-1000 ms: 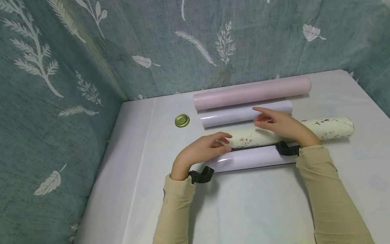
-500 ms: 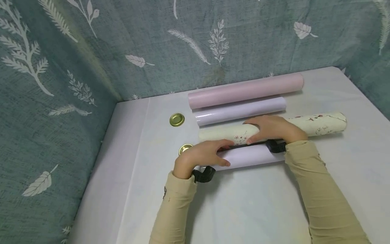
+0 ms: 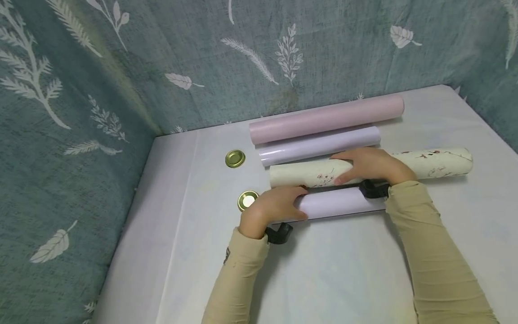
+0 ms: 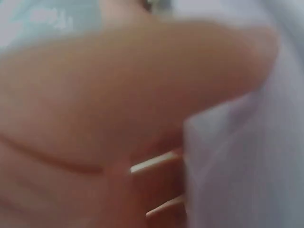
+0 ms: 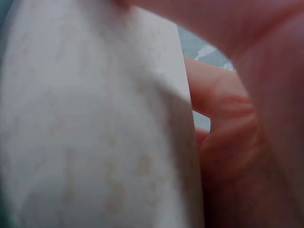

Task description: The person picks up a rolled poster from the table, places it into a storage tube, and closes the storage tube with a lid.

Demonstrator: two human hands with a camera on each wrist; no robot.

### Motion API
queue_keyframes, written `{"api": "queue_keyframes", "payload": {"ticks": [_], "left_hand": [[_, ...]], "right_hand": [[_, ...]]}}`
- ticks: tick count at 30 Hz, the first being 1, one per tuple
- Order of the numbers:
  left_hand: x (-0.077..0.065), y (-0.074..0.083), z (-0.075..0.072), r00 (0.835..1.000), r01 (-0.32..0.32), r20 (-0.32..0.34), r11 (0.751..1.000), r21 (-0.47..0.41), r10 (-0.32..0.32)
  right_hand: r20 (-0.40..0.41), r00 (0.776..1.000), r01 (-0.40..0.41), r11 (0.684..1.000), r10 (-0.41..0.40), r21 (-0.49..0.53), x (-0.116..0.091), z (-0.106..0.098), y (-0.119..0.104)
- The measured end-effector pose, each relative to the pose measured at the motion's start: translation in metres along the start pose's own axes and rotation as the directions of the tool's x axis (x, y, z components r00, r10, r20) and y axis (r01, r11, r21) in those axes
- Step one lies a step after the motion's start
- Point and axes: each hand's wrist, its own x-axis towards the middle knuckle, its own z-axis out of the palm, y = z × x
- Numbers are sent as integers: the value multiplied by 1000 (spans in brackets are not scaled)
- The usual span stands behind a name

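In the head view my left hand (image 3: 277,207) grips the left end of the nearest roll, a glossy white one (image 3: 340,203), covering that end. The left wrist view has the thumb on one side of this white roll (image 4: 242,166) and fingers on the other, blurred. My right hand (image 3: 370,163) lies across the cream roll with a floral print (image 3: 439,163) just behind, thumb on the near side and fingers over the far side. Close up in the right wrist view, the cream roll (image 5: 95,118) sits between thumb and fingers. Both rolls lie sideways on the table.
Behind these lie a pale lavender roll (image 3: 319,146) and a longer pink roll (image 3: 328,119), roughly parallel. Two gold jar lids (image 3: 235,159) rest left of the rolls, the nearer lid (image 3: 247,200) beside my left hand. A patterned green cloth (image 3: 226,63) hangs behind the white table (image 3: 344,270).
Both hands have come down from hovering with loose fingers and now hold the two nearer rolls. The cream roll has shifted slightly to the right. The nearer lid has come out from behind my left hand.
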Motion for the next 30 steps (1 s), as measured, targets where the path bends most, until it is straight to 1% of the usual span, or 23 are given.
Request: {"api": "queue_keyframes", "payload": {"ticks": [3, 5, 10, 12, 14, 16, 18, 22, 24, 26, 28, 30], "left_hand": [[2, 5, 0, 999, 15, -36, 1000, 25, -14], [1, 5, -1, 999, 30, -31, 999, 28, -29], [-8, -4, -4, 994, 109, -4, 993, 32, -109], [-11, -9, -6, 990, 141, -5, 990, 23, -140], [-14, -15, -9, 988, 155, -4, 988, -16, -155], [-16, -23, -12, 987, 161, -1, 984, -81, -161], [-20, -31, -16, 986, 163, -4, 974, -160, -165], [-29, -50, -25, 981, 173, -32, 938, -300, -191], [-33, -60, -28, 979, 175, -33, 905, -389, -203], [-36, -72, -29, 977, 179, -17, 862, -475, -212], [-40, -86, -29, 979, 167, -8, 818, -550, -204], [-44, -99, -28, 980, 151, -9, 782, -605, -196]], "right_hand": [[-2, 1000, -3, 1000, 3, 17, -2, -4, 2], [4, 1000, 1, 1000, -1, 15, -4, -5, 3], [13, 999, -32, 999, 32, 6, -9, -6, 7], [12, 999, -51, 999, 51, 10, -12, -7, 9], [15, 998, -64, 998, 64, 10, -13, -7, 10], [18, 997, -71, 997, 71, 10, -13, -8, 11], [20, 997, -75, 997, 75, 10, -12, -8, 10], [20, 996, -89, 996, 89, 11, -11, -10, 8], [18, 995, -97, 995, 96, 9, -12, -11, 8], [16, 995, -96, 995, 96, 9, -12, -11, 7], [12, 996, -92, 996, 92, 10, -11, -11, 7], [6, 996, -90, 996, 90, 11, -11, -10, 8]]}}
